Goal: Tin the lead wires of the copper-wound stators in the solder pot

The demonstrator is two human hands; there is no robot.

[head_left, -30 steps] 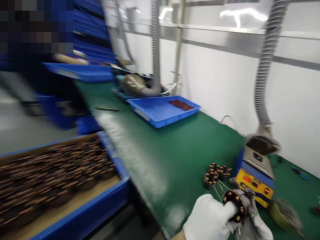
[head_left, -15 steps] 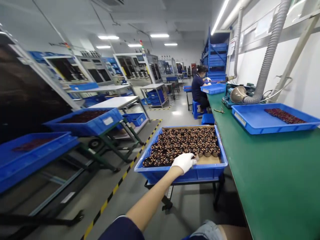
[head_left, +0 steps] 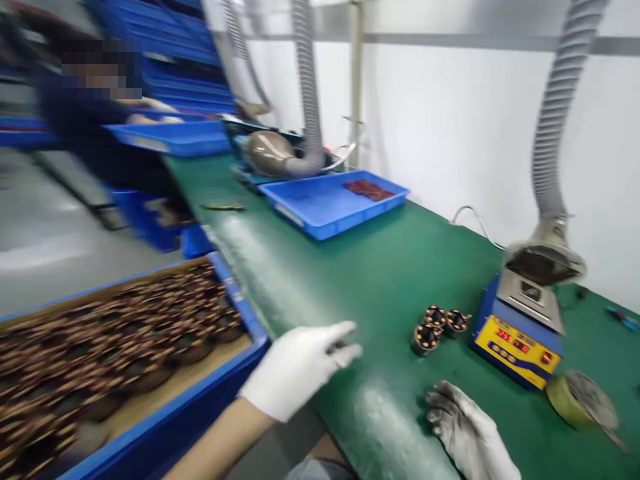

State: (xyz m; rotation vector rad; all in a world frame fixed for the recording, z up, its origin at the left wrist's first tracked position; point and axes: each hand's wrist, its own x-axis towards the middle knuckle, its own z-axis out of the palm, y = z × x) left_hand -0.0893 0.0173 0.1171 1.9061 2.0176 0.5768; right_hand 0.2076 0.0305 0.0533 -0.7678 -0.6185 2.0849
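My left hand (head_left: pixel 300 367), in a white glove, is over the green bench's near edge beside the tray. Its fingers point right with a gap between them, and nothing shows in it. My right hand (head_left: pixel 467 427), in a white glove with greyed fingertips, rests low over the bench, fingers loosely bent and holding nothing visible. Beyond it stand three small copper-wound coil rings (head_left: pixel 434 328), like motor stators. At the left, a blue tray (head_left: pixel 257 333) lined with cardboard holds many more such rings, blurred. Right of the three rings sits a blue-and-yellow heating unit (head_left: pixel 520 337) with a red digital display.
Above the unit hangs a grey hose with a fume hood (head_left: pixel 545 257). A yellow-green bowl (head_left: pixel 575 403) stands beside it. Farther along the green bench (head_left: pixel 345 280) are a blue tray (head_left: pixel 320 230) with red-brown parts and pliers (head_left: pixel 223 207). A co-worker (head_left: pixel 95 120) sits at the far left.
The view has swung right and down to the bench. My left hand has left the coil rings in the tray and come over to the bench edge. My right hand has come into view.
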